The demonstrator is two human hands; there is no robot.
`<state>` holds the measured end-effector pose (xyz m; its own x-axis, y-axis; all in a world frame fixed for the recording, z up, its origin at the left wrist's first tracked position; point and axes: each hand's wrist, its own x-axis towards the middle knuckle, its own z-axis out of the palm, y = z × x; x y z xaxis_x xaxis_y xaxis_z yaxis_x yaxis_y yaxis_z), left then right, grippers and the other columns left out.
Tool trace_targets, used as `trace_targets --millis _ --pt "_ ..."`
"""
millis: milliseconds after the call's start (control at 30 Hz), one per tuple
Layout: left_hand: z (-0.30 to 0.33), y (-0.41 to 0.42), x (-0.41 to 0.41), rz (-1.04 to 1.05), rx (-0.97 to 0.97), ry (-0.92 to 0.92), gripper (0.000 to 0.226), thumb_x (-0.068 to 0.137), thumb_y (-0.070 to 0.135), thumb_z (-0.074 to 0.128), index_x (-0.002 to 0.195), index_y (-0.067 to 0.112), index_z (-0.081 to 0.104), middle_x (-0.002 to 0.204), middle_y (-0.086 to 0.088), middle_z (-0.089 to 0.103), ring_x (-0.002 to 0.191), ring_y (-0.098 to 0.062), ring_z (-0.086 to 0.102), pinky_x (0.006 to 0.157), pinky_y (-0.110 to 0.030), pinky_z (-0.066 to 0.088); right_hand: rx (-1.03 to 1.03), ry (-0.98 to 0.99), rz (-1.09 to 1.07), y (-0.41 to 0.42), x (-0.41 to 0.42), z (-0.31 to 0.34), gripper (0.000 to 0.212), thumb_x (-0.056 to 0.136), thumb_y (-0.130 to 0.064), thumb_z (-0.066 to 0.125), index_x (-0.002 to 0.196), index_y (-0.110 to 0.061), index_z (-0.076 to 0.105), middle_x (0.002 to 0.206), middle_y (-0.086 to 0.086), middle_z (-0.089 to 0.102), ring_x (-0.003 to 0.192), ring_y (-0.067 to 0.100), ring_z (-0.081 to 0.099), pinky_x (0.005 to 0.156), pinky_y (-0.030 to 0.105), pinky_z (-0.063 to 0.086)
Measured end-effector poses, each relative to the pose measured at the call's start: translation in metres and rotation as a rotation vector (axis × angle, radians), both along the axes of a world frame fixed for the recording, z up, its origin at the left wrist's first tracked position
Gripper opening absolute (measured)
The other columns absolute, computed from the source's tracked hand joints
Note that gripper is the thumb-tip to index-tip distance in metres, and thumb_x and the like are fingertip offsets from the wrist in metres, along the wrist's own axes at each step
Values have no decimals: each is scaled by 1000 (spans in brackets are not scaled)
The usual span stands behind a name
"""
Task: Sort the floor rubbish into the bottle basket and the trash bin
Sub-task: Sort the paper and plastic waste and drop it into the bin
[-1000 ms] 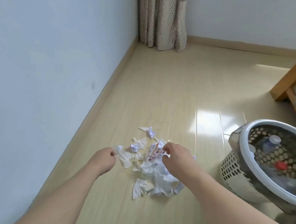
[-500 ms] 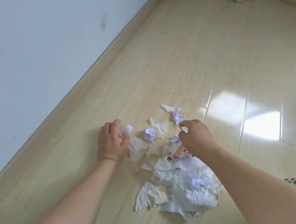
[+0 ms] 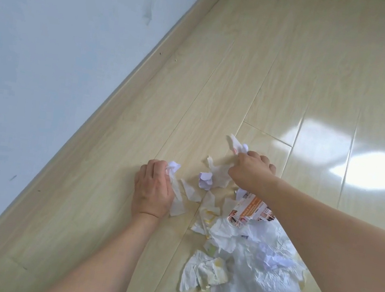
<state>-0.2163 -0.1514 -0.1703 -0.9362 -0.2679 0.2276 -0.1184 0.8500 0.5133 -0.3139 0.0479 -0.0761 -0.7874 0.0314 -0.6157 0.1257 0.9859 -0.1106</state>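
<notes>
floor (image 3: 282, 72): pale wood planks, glossy | wall (image 3: 55, 29): light blue, scuffed, toward 10 o'clock | skirting (image 3: 131, 79): beige | glare (image 3: 364, 168): bright patch at 3 o'clock

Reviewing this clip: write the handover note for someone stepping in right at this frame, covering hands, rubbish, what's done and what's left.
Left hand: grips a crumpled white paper ball at the pile's wall-side edge.
Right hand: pinches the far white paper scrap.
Rubbish: a small lilac-white paper wad lies between the hands; an orange printed wrapper and large crumpled white tissues lie nearer, on the pale wooden floor.
Done: nothing visibly binned here; basket and bin are out of view.
Left: gather all paper into the bin.
</notes>
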Motion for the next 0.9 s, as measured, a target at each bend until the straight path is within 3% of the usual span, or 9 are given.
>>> trace_targets --millis 167,433,567,700,800,900 --pt "1 -2 -2 -6 21 7 13 96 19 32 95 16 45 92 -6 57 75 -28 51 71 -39 43 -13 93 32 -6 -1 10 39 88 -18 41 124 -12 55 136 0 44 130 25 31 104 39 23" --pt "-1 -6 -1 11 73 -31 26 97 23 28 97 11 50 93 -7 58 80 -28 51 79 -39 40 -35 198 95 -3 26 47 41 93 -21 45 132 -10 53 143 -1 42 137 22 26 109 39 19" --pt "5 -11 -6 19 192 -70 31 95 24 28 91 5 52 84 -11 59 75 -31 53 72 -38 40 -38 264 80 5 52 70 38 92 -17 45 128 -9 56 140 -2 45 134 20 33 106 36 22" --pt "47 -19 -12 191 496 -334 17 100 18 32 97 7 44 92 -14 59 84 -33 56 70 -38 39 -70 329 73 13 86 110 35 92 -16 45 125 -9 57 138 -3 47 129 19 39 103 35 25" --pt "92 -20 -7 189 456 -421 12 100 15 33 94 10 43 101 -13 56 85 -28 51 71 -33 37 -105 344 48 19 108 141 37 94 -18 45 129 -10 54 141 -5 44 132 19 36 105 35 25" --pt "150 -2 13 29 397 -411 18 102 19 34 96 10 48 97 -8 56 80 -24 51 65 -33 35 -121 344 -12 32 133 181 37 94 -20 46 129 -9 55 141 -4 44 133 20 34 105 35 24"
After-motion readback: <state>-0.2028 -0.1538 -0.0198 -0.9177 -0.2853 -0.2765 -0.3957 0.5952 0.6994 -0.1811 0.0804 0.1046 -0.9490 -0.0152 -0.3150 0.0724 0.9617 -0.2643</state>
